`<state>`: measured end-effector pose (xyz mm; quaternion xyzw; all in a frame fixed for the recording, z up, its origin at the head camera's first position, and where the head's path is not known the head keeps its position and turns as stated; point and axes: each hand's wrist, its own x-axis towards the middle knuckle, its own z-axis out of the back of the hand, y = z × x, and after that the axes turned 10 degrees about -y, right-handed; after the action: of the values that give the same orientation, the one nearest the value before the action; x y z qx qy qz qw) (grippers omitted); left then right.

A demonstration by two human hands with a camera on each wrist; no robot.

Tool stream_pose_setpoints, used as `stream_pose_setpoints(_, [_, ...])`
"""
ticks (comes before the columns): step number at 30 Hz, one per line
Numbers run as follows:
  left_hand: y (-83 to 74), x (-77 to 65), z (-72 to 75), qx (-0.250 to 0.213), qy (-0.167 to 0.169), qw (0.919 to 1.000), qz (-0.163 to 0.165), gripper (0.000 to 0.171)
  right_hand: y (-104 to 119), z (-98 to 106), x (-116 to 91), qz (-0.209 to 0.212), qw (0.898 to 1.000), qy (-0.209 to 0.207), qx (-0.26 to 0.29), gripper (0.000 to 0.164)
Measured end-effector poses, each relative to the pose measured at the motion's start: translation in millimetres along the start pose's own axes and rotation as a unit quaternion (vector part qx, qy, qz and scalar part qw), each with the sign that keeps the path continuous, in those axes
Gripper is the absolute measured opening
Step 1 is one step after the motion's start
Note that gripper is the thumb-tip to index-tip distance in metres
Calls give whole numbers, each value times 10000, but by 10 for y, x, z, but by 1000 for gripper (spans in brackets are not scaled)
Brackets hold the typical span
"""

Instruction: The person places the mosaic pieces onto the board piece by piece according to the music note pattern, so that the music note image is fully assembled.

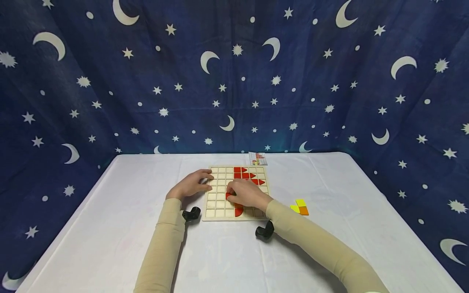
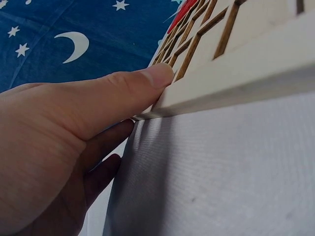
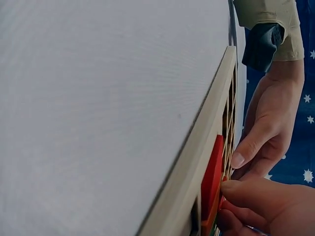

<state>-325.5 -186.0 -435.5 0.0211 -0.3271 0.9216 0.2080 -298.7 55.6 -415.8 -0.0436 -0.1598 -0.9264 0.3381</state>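
A square wooden grid board (image 1: 220, 215) lies flat on the table, with rows of red square tiles (image 1: 237, 176) ending in red pointed pieces (image 1: 261, 182). Low in the same grid sits a red rounded piece (image 1: 239, 212). My right hand (image 1: 249, 193) reaches over the board's middle, thumb and forefinger pinching a red tile (image 1: 228, 195) at a cell left of the filled column. Part of the grid is hidden beneath this hand. At the board's left edge rests my left hand (image 1: 190, 185), its thumb (image 2: 160, 75) touching the rim and its fingers loosely bent.
To the right of the board lie yellow tiles (image 1: 301, 202) and an orange tile (image 1: 303, 211) on the white-covered table (image 1: 110, 244). A small printed card (image 1: 258, 158) with a coloured pattern is behind the board. A dark blue curtain (image 1: 183, 40) stands around the table.
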Motion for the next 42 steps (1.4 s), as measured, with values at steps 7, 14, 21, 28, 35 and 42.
stream_pose_setpoints(7, [-10, -20, -16, 44, 19, 10000, 0, 44, 14, -9, -5, -102, 9999, 13, 93, 10])
stream_pose_setpoints(14, [-5, -17, -32, 61, 8, 10000, 13, 44, 18, -19, -15, -72, 9999, -21, 146, 8])
stream_pose_setpoints(21, [-26, -8, -32, 33, 27, 10000, 20, 44, 11, -32, -26, -173, 9996, -63, 225, 11])
stream_pose_setpoints(28, [-16, -2, -37, 19, 6, 10000, 20, 44, -48, -8, -44, -283, 9985, -123, 454, 13])
stream_pose_setpoints(35, [-21, 9, -31, 120, 29, 9999, -12, 44, -318, 250, -289, -361, 9951, -529, 753, 17])
stream_pose_setpoints(42, [-39, 8, -15, 87, 17, 10000, 44, 44, -808, 604, -724, -1119, 9923, 38, 540, 12])
